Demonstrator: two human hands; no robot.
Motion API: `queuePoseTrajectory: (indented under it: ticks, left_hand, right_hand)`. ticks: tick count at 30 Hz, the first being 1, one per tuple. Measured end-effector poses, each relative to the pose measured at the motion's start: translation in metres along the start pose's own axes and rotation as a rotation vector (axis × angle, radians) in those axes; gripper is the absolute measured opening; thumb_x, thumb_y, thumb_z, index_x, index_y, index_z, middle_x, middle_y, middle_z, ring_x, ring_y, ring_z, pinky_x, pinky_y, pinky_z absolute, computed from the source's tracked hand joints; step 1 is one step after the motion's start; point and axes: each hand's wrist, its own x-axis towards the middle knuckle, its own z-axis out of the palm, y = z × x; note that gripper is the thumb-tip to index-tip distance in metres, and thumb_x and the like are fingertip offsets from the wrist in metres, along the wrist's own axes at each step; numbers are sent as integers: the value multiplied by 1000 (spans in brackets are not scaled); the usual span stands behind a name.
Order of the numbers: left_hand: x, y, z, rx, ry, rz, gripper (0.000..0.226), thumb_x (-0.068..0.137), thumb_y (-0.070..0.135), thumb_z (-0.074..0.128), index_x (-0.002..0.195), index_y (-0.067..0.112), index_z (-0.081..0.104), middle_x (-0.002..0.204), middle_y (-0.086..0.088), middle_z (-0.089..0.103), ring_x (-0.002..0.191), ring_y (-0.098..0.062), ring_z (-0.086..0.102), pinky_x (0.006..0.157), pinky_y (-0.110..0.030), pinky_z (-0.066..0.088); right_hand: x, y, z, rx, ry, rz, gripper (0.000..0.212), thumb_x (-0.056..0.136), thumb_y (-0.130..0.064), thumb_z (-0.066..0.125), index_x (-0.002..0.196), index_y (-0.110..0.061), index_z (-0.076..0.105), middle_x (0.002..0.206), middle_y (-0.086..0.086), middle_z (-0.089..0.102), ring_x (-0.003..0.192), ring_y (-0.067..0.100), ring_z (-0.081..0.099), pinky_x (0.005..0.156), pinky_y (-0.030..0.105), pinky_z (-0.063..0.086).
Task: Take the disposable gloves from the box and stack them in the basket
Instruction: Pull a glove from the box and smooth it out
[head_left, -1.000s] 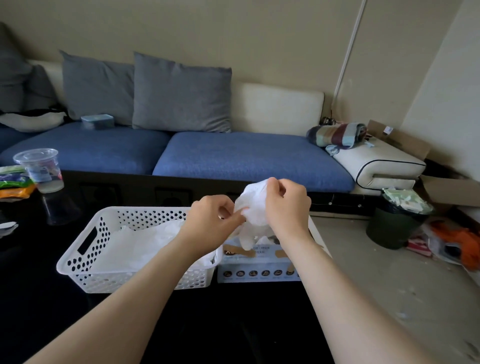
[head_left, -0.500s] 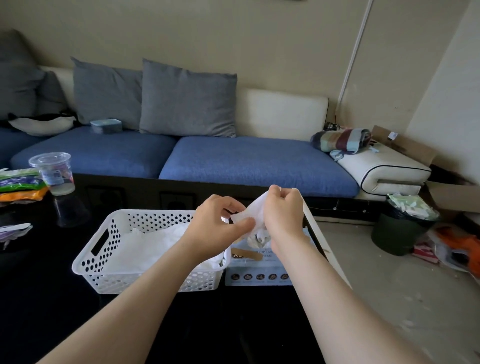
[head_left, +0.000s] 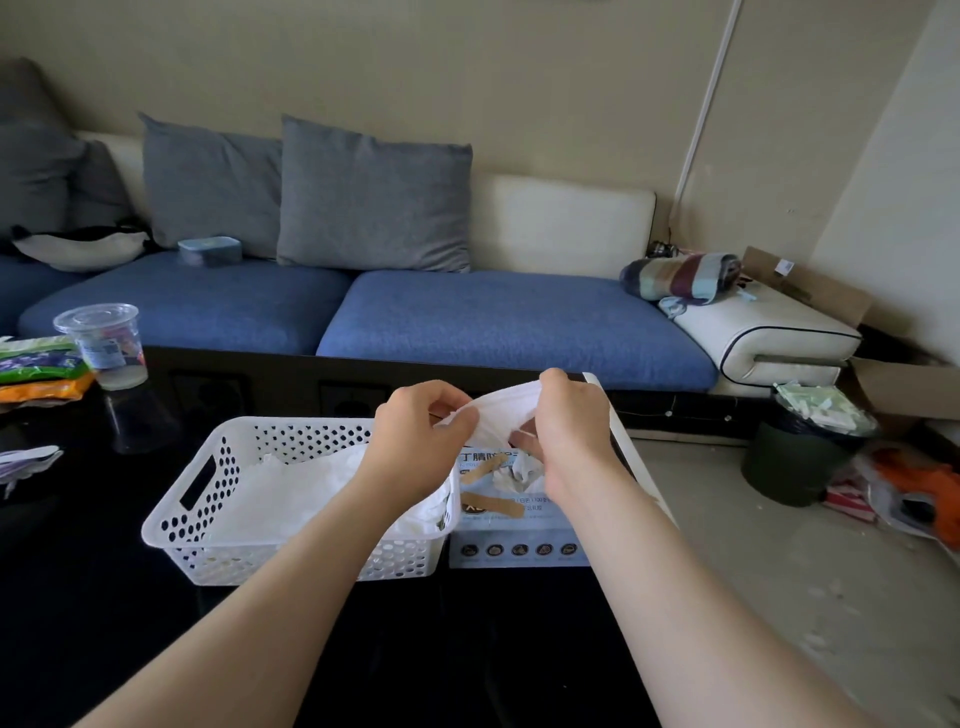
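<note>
"Since the glove (head_left: 501, 410) looks so thin and floppy, where do you hold it?"

"By its edges. The left hand (head_left: 415, 441) and right hand (head_left: 566, 431) each pinch one end, above the box (head_left: 514, 525), beside the basket (head_left: 208, 499). It looks light and soft, so a small pinch should do."

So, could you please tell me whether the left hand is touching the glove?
Touching. The head view shows the left hand pinching one end of the white glove, with no gap; the right hand grips the other end.
</note>
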Motion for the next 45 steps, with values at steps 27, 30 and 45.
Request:
queuePoseTrajectory:
  ticks: [27, 30, 45]
  left_hand:
    - [3, 11, -20, -508, 226, -390, 33, 111, 37, 49, 105, 8, 60, 87, -11, 62, 50, -15, 69, 57, -38, 65]
    - [3, 13, -22, -686, 187, -500, 17, 110, 20, 55, 119, 7, 59, 95, -13, 61, 50, -11, 69, 61, -36, 65]
    - [-2, 0, -23, -53, -143, -76, 9, 95, 42, 76, 103, 38, 78, 105, 15, 73, 83, -7, 69, 74, -24, 55]
  right_hand:
    - [-2, -1, -27, -315, -420, -449, 23, 88, -23, 77, 109, -31, 73, 80, -10, 72, 71, 2, 61, 67, 19, 43]
    - [-1, 2, -28, -438, -414, -524, 18, 88, -19, 75, 98, -33, 81, 89, -15, 78, 84, -1, 69, 67, 11, 46]
    - [2, 3, -28, -423, -330, -579, 20, 92, -15, 70, 96, -31, 81, 94, -17, 78, 93, -1, 69, 74, 19, 50]
